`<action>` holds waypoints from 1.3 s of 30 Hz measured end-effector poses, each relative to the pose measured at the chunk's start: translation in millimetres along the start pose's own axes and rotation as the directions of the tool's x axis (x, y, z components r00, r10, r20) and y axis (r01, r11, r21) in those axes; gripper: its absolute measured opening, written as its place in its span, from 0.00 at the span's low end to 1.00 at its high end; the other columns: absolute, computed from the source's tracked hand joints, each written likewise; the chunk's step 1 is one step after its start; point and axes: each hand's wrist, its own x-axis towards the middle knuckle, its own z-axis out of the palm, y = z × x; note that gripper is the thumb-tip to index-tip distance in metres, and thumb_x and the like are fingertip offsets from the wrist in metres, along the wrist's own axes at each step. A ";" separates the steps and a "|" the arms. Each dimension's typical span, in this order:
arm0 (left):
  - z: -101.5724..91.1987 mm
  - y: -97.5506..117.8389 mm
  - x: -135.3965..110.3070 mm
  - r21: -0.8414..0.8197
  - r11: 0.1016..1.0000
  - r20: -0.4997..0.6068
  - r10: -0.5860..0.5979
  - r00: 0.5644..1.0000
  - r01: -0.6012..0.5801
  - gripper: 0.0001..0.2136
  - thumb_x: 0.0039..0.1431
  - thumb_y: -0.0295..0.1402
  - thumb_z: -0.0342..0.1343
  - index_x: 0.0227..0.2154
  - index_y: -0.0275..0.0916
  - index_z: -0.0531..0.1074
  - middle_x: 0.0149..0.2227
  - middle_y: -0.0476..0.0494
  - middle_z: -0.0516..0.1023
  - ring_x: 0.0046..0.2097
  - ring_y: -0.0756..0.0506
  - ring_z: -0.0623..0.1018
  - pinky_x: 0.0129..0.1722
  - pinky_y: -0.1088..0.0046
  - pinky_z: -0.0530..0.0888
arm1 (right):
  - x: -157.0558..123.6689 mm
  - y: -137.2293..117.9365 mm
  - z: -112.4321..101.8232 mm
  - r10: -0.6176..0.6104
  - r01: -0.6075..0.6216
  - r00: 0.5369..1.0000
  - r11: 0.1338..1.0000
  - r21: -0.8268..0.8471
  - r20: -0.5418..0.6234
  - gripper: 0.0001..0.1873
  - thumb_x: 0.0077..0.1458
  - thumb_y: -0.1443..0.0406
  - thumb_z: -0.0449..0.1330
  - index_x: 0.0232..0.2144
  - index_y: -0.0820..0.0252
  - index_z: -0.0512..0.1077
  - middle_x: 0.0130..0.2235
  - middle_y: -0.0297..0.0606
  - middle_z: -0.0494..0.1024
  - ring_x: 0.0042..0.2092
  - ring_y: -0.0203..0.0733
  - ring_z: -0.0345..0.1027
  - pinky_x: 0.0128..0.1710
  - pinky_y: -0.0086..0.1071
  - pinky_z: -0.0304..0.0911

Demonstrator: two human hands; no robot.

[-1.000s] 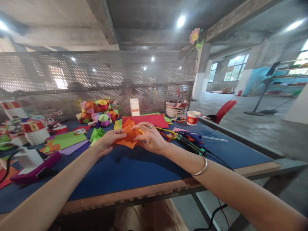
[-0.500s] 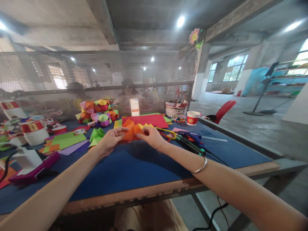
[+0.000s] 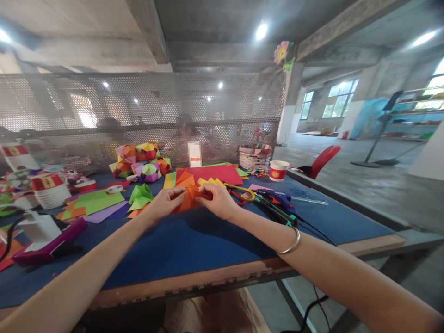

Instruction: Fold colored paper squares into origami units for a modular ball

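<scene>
Between my two hands is a piece of folded orange paper (image 3: pixel 189 198), held just above the blue tabletop (image 3: pixel 166 254). My left hand (image 3: pixel 165 202) pinches its left side, and my right hand (image 3: pixel 217 199) grips the right side with thumb and fingers. Folded green paper (image 3: pixel 140 196) lies left of my left hand. Behind my hands are folded yellow paper (image 3: pixel 211 181) and red paper sheets (image 3: pixel 222 173). Scissors with a yellow handle (image 3: pixel 244 188) rest just beyond my right hand.
Multicoloured paper balls (image 3: pixel 150 172) are piled at the back left, near paper cups (image 3: pixel 50 189) and a purple power strip (image 3: pixel 52 243). At right lie a blue glue gun (image 3: pixel 279 199), a paper cup (image 3: pixel 278 171) and a basket (image 3: pixel 255 157). A mesh screen (image 3: pixel 145 106) borders the back.
Both hands have drawn slightly closer together on the orange paper. The paper now looks narrower and more bunched between my fingers.
</scene>
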 end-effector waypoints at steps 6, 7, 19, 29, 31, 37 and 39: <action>-1.4 -0.6 -0.6 0.054 0.999 0.011 0.002 1.000 -0.003 0.24 0.49 0.57 0.64 0.28 0.38 0.78 0.18 0.53 0.68 0.21 0.52 0.63 0.21 0.75 0.59 | -1.1 -3.4 -0.9 0.032 -0.031 0.999 0.999 -0.022 0.033 0.10 0.52 0.64 0.65 0.26 0.59 0.67 0.25 0.29 0.68 0.30 0.36 0.61 0.33 0.30 0.57; -1.6 -1.5 -0.2 0.043 0.999 -0.002 -0.006 1.000 0.006 0.23 0.48 0.56 0.66 0.31 0.38 0.80 0.19 0.52 0.70 0.22 0.51 0.65 0.22 0.75 0.60 | -1.6 -4.0 -0.8 0.019 -0.018 0.999 1.000 -0.015 0.044 0.10 0.52 0.64 0.65 0.26 0.59 0.66 0.25 0.29 0.68 0.30 0.36 0.61 0.33 0.30 0.57; -0.1 0.6 -0.1 -0.052 0.998 -0.144 -0.026 0.989 0.019 0.20 0.39 0.50 0.73 0.27 0.38 0.84 0.26 0.47 0.82 0.29 0.48 0.73 0.32 0.73 0.69 | -4.7 -3.8 3.1 -0.014 0.011 0.994 1.000 0.028 0.105 0.11 0.56 0.59 0.64 0.31 0.60 0.71 0.31 0.34 0.75 0.34 0.39 0.66 0.35 0.32 0.61; 1.1 1.1 -0.9 -0.073 0.997 -0.114 -0.030 0.993 0.022 0.15 0.43 0.47 0.72 0.26 0.40 0.84 0.26 0.48 0.82 0.28 0.49 0.73 0.31 0.74 0.70 | -3.2 1.6 3.9 0.030 -0.034 0.997 0.998 0.051 0.076 0.12 0.59 0.59 0.64 0.40 0.61 0.73 0.36 0.38 0.79 0.38 0.41 0.72 0.38 0.33 0.64; 1.3 0.9 -0.7 -0.081 0.996 -0.109 -0.035 0.993 0.026 0.14 0.43 0.46 0.72 0.26 0.40 0.84 0.27 0.47 0.82 0.30 0.48 0.74 0.32 0.73 0.70 | -2.8 1.9 4.1 0.033 -0.034 0.995 0.999 0.011 0.093 0.10 0.60 0.60 0.63 0.37 0.62 0.74 0.36 0.39 0.80 0.38 0.41 0.72 0.38 0.33 0.64; 0.9 0.2 -0.9 -0.091 0.995 -0.089 -0.043 0.995 0.035 0.13 0.43 0.45 0.71 0.26 0.40 0.83 0.28 0.45 0.83 0.31 0.46 0.75 0.33 0.71 0.70 | -2.6 1.9 3.7 0.031 -0.027 0.994 0.999 -0.034 0.105 0.08 0.61 0.61 0.62 0.35 0.62 0.75 0.35 0.38 0.79 0.36 0.40 0.70 0.36 0.32 0.62; 0.7 -0.1 -1.0 -0.086 0.996 -0.085 -0.042 0.995 0.035 0.14 0.43 0.46 0.71 0.26 0.40 0.83 0.28 0.45 0.83 0.31 0.46 0.75 0.33 0.71 0.69 | -2.8 1.9 3.7 0.023 -0.020 0.995 0.999 -0.030 0.101 0.08 0.61 0.61 0.62 0.35 0.62 0.75 0.34 0.38 0.79 0.35 0.39 0.69 0.35 0.32 0.62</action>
